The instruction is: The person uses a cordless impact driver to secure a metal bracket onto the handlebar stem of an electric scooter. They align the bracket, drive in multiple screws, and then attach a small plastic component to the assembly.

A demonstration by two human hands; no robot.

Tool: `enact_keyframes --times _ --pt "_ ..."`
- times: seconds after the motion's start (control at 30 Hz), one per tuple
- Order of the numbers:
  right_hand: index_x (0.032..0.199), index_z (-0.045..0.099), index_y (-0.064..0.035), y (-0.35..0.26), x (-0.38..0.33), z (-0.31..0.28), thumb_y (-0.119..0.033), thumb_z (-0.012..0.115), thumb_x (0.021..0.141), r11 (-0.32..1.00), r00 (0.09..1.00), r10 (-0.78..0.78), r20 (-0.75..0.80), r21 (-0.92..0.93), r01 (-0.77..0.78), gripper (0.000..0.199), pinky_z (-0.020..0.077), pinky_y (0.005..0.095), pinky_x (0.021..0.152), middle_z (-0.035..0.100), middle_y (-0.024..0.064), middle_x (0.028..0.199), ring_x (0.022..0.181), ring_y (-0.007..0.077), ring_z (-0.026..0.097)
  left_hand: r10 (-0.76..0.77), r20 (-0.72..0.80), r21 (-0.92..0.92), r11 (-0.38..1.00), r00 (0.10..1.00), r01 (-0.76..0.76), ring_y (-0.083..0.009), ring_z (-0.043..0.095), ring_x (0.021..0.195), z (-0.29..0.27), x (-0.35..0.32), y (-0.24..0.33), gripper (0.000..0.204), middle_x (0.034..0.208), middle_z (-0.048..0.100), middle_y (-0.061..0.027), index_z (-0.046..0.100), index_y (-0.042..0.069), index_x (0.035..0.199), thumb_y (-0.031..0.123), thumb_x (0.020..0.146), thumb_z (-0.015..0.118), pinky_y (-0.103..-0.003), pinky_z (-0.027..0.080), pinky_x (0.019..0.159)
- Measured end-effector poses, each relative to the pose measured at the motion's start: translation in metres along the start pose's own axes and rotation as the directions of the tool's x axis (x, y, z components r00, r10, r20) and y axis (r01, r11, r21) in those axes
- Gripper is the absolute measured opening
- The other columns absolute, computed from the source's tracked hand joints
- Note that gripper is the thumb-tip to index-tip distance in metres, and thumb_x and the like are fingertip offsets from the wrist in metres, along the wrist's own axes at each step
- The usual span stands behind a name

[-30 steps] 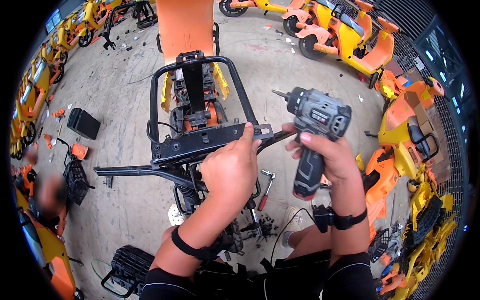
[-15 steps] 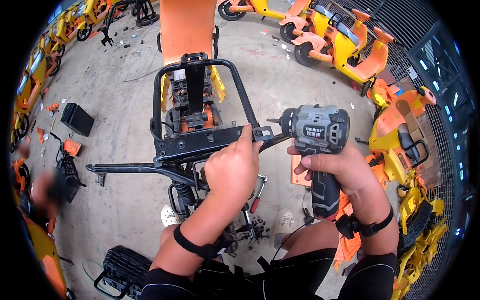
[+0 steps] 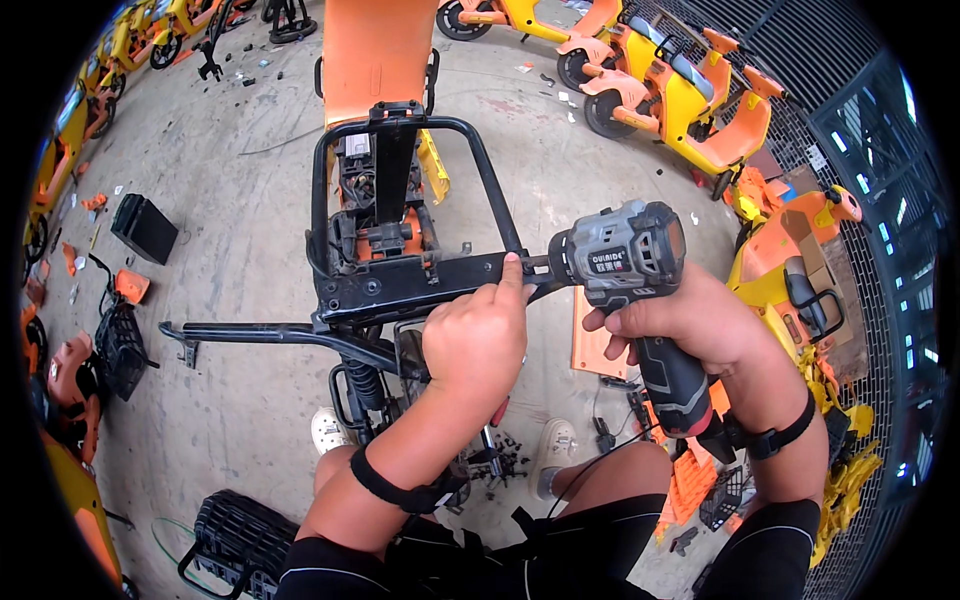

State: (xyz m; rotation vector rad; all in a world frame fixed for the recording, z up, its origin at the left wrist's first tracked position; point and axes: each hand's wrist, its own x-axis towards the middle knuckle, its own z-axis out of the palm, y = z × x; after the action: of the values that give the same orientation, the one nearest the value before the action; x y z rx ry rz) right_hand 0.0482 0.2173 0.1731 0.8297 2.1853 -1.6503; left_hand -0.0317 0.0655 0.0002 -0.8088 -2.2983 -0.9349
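In front of me stands a partly stripped scooter with a black metal frame (image 3: 400,285). My left hand (image 3: 475,335) is at the right end of its crossbar, index finger stretched along the top and the other fingers curled against the near side; their tips are hidden. My right hand (image 3: 690,320) is wrapped round the handle of a grey and black cordless drill (image 3: 625,250). The drill points left, its nose close to the metal tab at the crossbar's end, beside my left fingertip. Whether the bit touches a screw is hidden.
An orange body panel (image 3: 378,60) rises beyond the frame. Yellow and orange scooters (image 3: 690,90) stand at the far right. On the floor are a black battery-like box (image 3: 145,228), a black basket (image 3: 240,545) and orange plastic pieces (image 3: 692,480). Yellow panels (image 3: 850,500) are piled at right.
The drill has moved left and its nose now meets the crossbar's end region; its handle tilts more to the right. My left index finger has shifted slightly right, staying on the frame.
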Motion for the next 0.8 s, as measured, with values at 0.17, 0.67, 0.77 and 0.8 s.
enact_keyframes --times 0.17,0.67,0.77,0.8 --pt "0.108 0.071 0.0035 -0.017 0.002 -0.003 -0.009 0.08 0.082 0.976 0.999 0.026 0.022 -0.218 -0.021 0.03 0.0585 0.0324 0.071 0.074 0.0098 0.093 0.075 0.0172 0.072 0.002 -0.015 -0.008 1.0 1.0 -0.003 -0.0208 0.062 0.05 0.0 0.0 0.0 0.034 0.061 0.063 -0.0019 0.079 0.01 0.112 0.026 0.082 0.082 -0.034 0.048 0.048" --pt "0.107 0.072 -0.002 -0.107 0.048 -0.025 -0.015 0.082 0.073 0.278 0.97 0.104 0.221 -0.943 0.185 0.038 0.0549 0.0384 0.079 0.075 0.0117 0.091 0.083 0.025 0.07 0.029 0.031 -0.021 0.999 0.999 -0.028 -0.0183 0.06 0.049 -0.001 0.0 -0.006 0.037 0.061 0.061 -0.0001 0.078 0.009 0.114 0.028 0.083 0.08 -0.032 0.047 0.048" --pt "0.108 0.071 -0.0021 -0.104 0.052 -0.028 -0.013 0.081 0.072 0.281 0.957 0.064 0.284 -0.925 0.256 0.039 0.0548 0.0388 0.078 0.075 0.0121 0.091 0.081 0.0253 0.069 0.035 0.036 0.001 0.999 0.999 -0.035 -0.0175 0.06 0.049 -0.001 -0.001 -0.008 0.037 0.062 0.06 0.0008 0.078 0.009 0.115 0.029 0.083 0.079 -0.031 0.047 0.048" --pt "0.108 0.071 -0.0022 -0.105 0.054 -0.03 -0.013 0.081 0.072 0.248 0.957 0.061 0.284 -0.933 0.261 0.039 0.0548 0.0388 0.078 0.075 0.0123 0.091 0.081 0.0252 0.069 0.039 0.037 0.004 0.999 0.999 -0.04 -0.0172 0.06 0.049 0.0 -0.001 -0.007 0.037 0.062 0.06 0.0011 0.078 0.009 0.115 0.029 0.083 0.079 -0.031 0.047 0.048"
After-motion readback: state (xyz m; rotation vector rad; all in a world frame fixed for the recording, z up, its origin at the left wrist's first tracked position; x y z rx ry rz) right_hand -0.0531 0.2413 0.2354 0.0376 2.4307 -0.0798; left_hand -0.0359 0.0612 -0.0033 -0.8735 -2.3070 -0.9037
